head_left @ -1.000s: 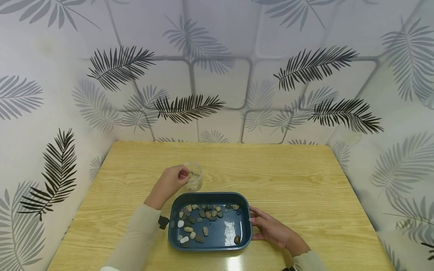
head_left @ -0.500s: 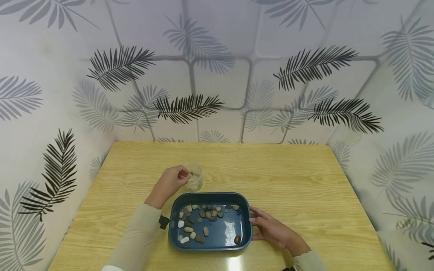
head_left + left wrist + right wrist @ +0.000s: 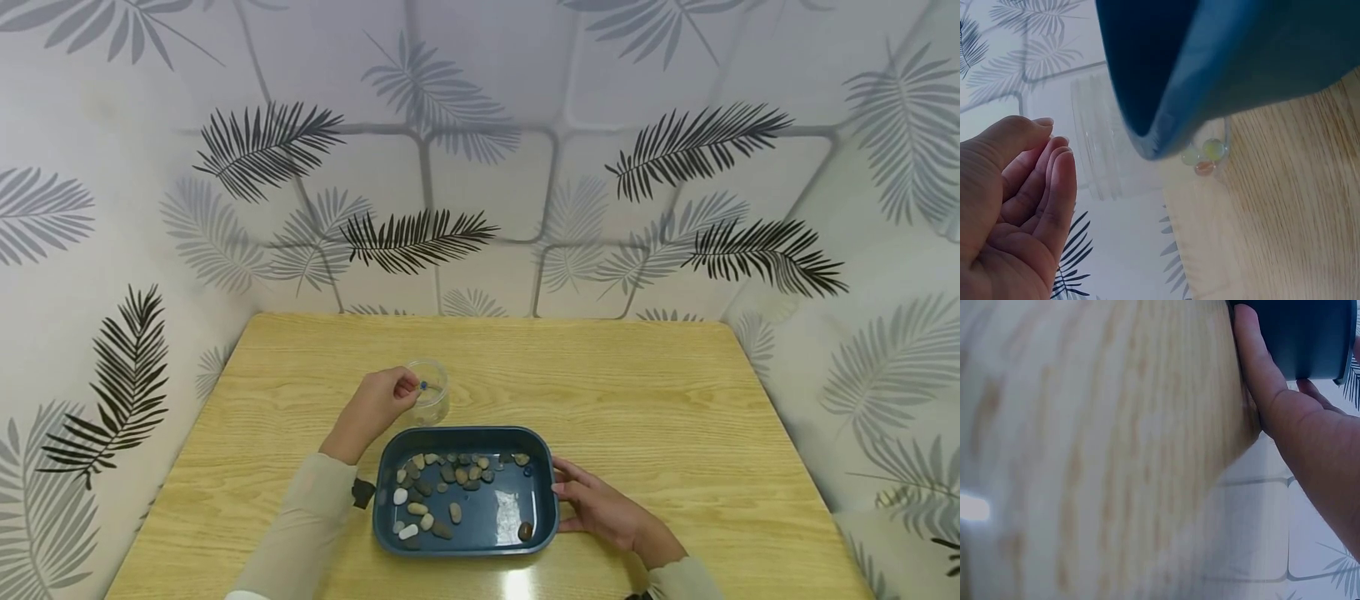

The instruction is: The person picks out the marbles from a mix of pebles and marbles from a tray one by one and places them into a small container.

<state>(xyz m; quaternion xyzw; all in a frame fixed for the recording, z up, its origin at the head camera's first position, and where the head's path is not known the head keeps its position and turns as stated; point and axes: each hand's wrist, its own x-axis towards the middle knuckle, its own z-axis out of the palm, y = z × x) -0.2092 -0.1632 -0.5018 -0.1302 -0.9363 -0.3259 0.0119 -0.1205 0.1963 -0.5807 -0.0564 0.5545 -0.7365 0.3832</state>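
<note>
A clear jar point(image 3: 435, 407) stands behind the dark blue tray point(image 3: 551, 446). At the jar's mouth my left hand point(image 3: 380, 396) hovers with its fingers loosely bent. In the left wrist view nothing shows between thumb and fingertips. A small blue bead-like spot point(image 3: 423, 386) appears beside those fingertips in the head view; whether it lies inside the jar is unclear. Through the jar's wall I see a yellow-green marble point(image 3: 1214, 149) and a reddish marble point(image 3: 1204, 168). My right hand point(image 3: 600, 504) grips the tray's right end, a digit at the rim and others along the outer wall.
Pebbles point(image 3: 447, 473) in grey, tan and white cover mostly the tray's left and back parts. One brown pebble point(image 3: 525, 531) sits in the front right corner, and a small dark blue round thing point(image 3: 528, 472) lies near the back right. The wooden table point(image 3: 637, 392) meets patterned walls.
Both hands, the tray and the jar keep their places. Beside the left fingertips, the coloured spot looked greenish a second ago and looks blue now.
</note>
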